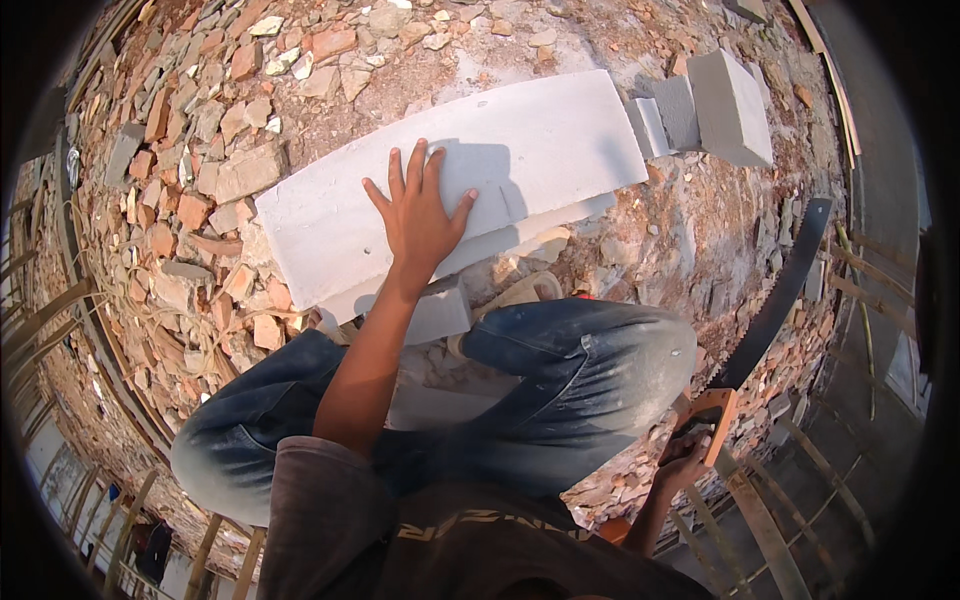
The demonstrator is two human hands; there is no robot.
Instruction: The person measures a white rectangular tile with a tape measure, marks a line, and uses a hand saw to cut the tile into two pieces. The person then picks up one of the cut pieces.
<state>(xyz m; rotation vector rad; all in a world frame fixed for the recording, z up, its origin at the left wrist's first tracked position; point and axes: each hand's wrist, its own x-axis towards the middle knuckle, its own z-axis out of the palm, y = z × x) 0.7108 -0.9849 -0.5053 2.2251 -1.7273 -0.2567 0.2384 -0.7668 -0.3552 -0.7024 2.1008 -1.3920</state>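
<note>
A long pale grey lightweight concrete block [350,185] lies in front of my bent knees, its left end nearer me than its right. My left hand [425,210] rests flat on its upper face with the fingers spread. Off to my right side, my right hand [685,458] is wrapped round the wooden handle of a hand saw [775,300]. The dark blade points away from me, toothed edge on the left, apart from the block. A smaller grey block [440,310] sits under the near edge of the long one, partly hidden by my left forearm.
Several cut block pieces [730,108] stand beyond the long block's right end. Broken brick and rubble [215,170] cover the ground, thickest at the left. Bamboo poles [765,525] stick out at the lower right, beside a grey surface [880,130] beyond the rubble's edge.
</note>
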